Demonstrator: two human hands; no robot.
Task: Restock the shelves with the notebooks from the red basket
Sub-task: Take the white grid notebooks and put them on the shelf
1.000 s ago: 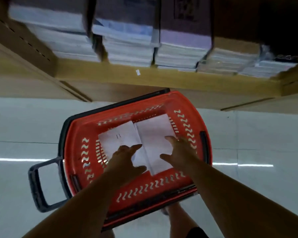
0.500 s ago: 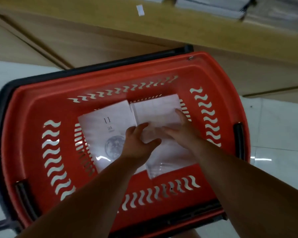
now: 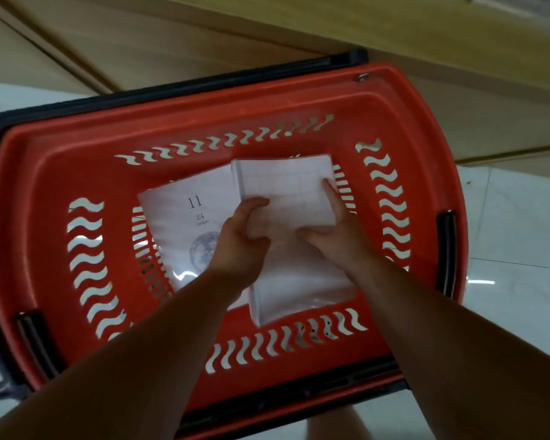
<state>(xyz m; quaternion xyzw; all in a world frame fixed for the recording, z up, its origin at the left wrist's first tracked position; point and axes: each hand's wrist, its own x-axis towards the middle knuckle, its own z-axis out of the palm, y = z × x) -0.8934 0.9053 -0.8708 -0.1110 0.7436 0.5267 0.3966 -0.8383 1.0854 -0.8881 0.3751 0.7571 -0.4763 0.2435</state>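
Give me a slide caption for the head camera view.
Left hand and right hand grip a gridded notebook inside the red basket, beside a moon-printed notebook.

Glossy white tiled floor (image 3: 521, 217), a bright light streak (image 3: 483, 282) reflected at right.

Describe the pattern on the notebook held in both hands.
The notebook shows a faint grid on white; head view shows it best.

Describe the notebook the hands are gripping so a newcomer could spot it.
Start at the red basket on the pale floor. Inside, on its right half, the grid notebook is held by the left hand and right hand. Unlike the moon notebook beside it, printed 11 and 24, its white cover shows only faint squares.
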